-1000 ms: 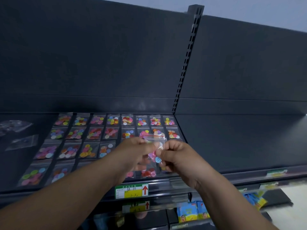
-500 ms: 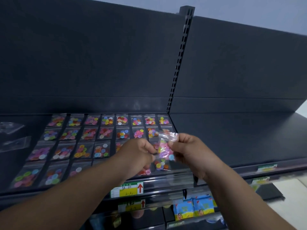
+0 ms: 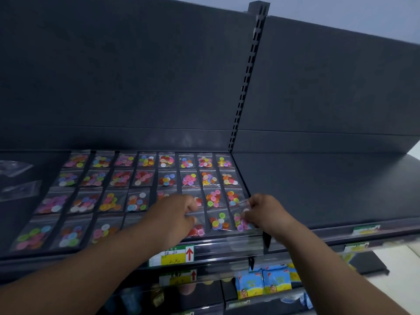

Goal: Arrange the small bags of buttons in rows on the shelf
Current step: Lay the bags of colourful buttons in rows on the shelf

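The bag (image 3: pixel 241 221) is down from mid-air at the shelf's (image 3: pixel 16 214) front right. Your right hand (image 3: pixel 264 212) pinches its top; left hand (image 3: pixel 173 215) curled, hold unclear. Next: release it square.

Bags (image 3: pixel 143 178) lie in four rows across the left half of the shelf (image 3: pixel 318 189). At the near row's right end the right hand (image 3: pixel 266 212) pinches a bag (image 3: pixel 242 220) — the left hand (image 3: pixel 175 219) just left of it. Below the near edge hangs a price tag (image 3: pixel 171 255) — packets (image 3: pixel 263 284) lower right.

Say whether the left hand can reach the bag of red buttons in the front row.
Probably yes: the left hand is right at the bag of red buttons; nothing lies between them.
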